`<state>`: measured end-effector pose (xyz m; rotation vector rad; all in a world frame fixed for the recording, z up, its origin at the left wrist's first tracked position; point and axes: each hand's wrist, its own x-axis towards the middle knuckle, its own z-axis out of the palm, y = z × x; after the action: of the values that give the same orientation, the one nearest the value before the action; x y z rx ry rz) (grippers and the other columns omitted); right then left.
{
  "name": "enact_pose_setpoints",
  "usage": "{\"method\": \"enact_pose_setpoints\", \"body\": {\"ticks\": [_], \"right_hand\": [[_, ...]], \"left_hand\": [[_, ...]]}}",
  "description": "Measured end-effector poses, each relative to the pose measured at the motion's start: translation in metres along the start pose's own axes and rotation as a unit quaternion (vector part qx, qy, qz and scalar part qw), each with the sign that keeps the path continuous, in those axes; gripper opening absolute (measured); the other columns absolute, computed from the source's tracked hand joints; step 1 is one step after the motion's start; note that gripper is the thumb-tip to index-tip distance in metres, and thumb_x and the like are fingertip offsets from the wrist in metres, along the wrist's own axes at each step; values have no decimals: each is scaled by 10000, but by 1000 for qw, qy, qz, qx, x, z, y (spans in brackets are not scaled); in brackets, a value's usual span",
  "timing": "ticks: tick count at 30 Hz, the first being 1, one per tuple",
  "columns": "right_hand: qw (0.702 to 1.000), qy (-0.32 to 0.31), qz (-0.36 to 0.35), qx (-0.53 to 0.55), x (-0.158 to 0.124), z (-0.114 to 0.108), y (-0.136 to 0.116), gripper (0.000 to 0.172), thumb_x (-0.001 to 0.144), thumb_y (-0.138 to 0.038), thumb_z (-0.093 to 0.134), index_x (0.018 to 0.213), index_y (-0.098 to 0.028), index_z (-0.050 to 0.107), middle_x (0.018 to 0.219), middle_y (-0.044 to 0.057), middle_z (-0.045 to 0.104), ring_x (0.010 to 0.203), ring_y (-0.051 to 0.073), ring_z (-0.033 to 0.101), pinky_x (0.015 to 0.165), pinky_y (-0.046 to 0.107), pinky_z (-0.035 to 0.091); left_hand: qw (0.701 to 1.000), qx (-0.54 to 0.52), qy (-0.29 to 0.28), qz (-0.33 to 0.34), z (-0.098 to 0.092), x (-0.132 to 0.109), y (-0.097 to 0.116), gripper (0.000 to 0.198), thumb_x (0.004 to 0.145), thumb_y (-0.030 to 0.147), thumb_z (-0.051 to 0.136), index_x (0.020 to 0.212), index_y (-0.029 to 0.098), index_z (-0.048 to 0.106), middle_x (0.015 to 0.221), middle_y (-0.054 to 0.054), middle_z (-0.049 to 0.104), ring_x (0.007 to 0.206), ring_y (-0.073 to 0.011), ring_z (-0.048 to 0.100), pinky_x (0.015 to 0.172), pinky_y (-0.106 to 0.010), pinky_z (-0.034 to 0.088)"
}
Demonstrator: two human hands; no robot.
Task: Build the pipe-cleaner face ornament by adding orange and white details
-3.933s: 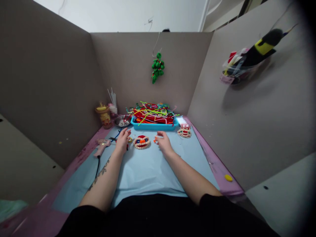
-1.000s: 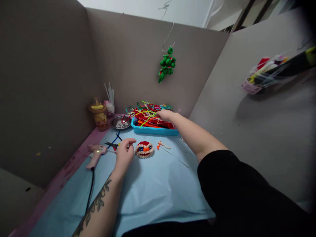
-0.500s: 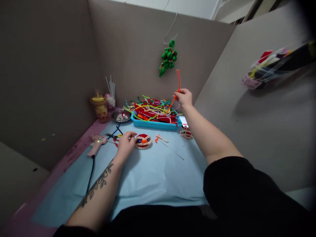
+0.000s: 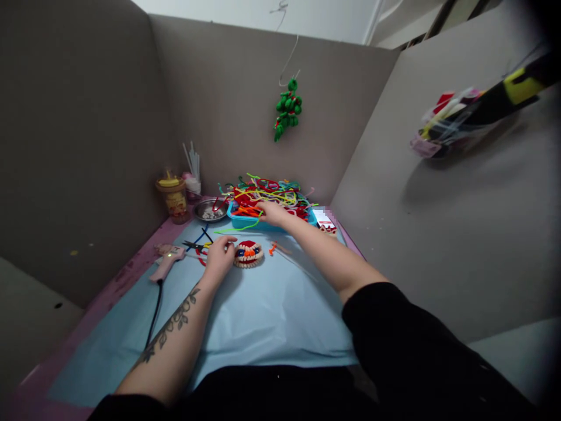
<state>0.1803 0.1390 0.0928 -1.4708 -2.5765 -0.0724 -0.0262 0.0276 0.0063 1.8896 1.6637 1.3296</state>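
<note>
My left hand (image 4: 218, 259) rests on the blue paper with its fingers curled against the left edge of a red-and-cream pipe-cleaner face (image 4: 248, 254). My right hand (image 4: 270, 211) reaches forward into the blue tray (image 4: 235, 223), which is heaped with pipe cleaners (image 4: 267, 192) of many colours. Its fingers are closed among orange strands (image 4: 248, 211) at the front of the heap. A small orange piece (image 4: 272, 249) lies just right of the face.
A pink glue gun (image 4: 167, 261) with a black cord and scissors (image 4: 195, 245) lie left of my left hand. A metal dish (image 4: 210, 210) and a yellow-lidded cup (image 4: 172, 199) stand in the back left corner. A green ornament (image 4: 287, 111) hangs on the back wall, a bag (image 4: 460, 117) on the right wall.
My right hand, which held an orange pipe cleaner high above the tray half a second ago, has come down into the heap. My left hand has stayed beside the face.
</note>
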Motion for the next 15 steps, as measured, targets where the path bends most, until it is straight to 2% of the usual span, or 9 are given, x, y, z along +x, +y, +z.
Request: {"method": "enact_pose_setpoints", "body": {"ticks": [1, 3, 6, 9, 15], "right_hand": [[999, -33, 1, -42, 6, 7, -4, 326, 814, -232, 598, 1133, -170, 599, 1158, 114, 639, 1018, 236, 591, 832, 282, 444], [997, -51, 0, -65, 17, 14, -7, 276, 842, -257, 572, 1096, -165, 625, 1150, 129, 641, 1019, 244, 596, 816, 282, 446], [995, -63, -14, -79, 23, 17, -2, 242, 876, -309, 539, 1024, -159, 658, 1115, 133, 654, 1012, 246, 600, 785, 272, 442], [993, -72, -22, -87, 19, 18, 7, 257, 887, -334, 532, 1047, -167, 644, 1129, 123, 655, 1025, 243, 595, 770, 264, 433], [990, -71, -29, -122, 2, 24, 20, 242, 939, -267, 412, 1069, -187, 600, 1090, 103, 661, 953, 227, 614, 745, 271, 423]], "left_hand": [[1000, 3, 3, 10, -1, -1, -1, 264, 763, 198, 447, 880, 180, 684, 943, -72, 696, 866, -217, 634, 813, -334, 495], [1000, 4, 7, 11, -5, -2, -4, 258, 767, 206, 445, 862, 185, 684, 935, -70, 698, 888, -220, 633, 827, -336, 490], [1000, -6, 14, -20, -9, -1, -6, 262, 762, 211, 447, 867, 186, 686, 889, -67, 697, 854, -220, 632, 802, -336, 488], [999, -22, 11, -32, -11, 1, -1, 258, 758, 214, 456, 870, 184, 687, 873, -62, 693, 798, -207, 629, 761, -322, 489], [999, -30, 2, 18, -13, -4, 8, 260, 791, 223, 439, 880, 174, 678, 928, -71, 685, 855, -202, 628, 807, -317, 494]]}}
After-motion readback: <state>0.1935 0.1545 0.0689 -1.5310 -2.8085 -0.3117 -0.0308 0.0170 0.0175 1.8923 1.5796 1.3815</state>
